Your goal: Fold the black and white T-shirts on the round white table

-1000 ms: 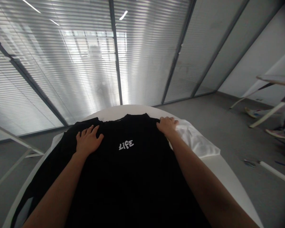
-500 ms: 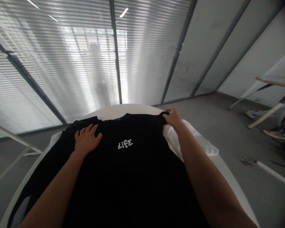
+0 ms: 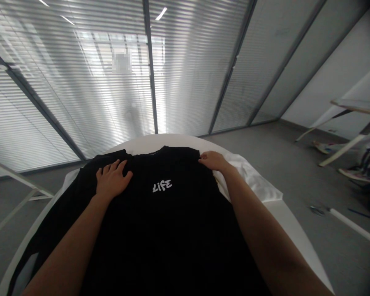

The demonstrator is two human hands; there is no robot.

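A black T-shirt (image 3: 160,222) with the white word "LIFE" lies spread over a white table (image 3: 291,224). My left hand (image 3: 112,181) rests flat on its left shoulder area, fingers spread. At the shirt's far right shoulder edge, my right hand (image 3: 212,160) lies with its fingers curled over the fabric. A white garment (image 3: 254,181) shows from under the shirt to the right of that hand.
Glass partitions with blinds (image 3: 185,70) stand beyond the table. Grey floor lies to the right, with a white tube (image 3: 354,225) and small items on it. Another table (image 3: 354,109) and striped shoes (image 3: 362,172) are at far right. A white frame (image 3: 15,181) stands at left.
My right hand lifted and pinched the shirt's right shoulder corner half a second ago, then shifted left and lower onto the shoulder edge. The left hand stayed put.
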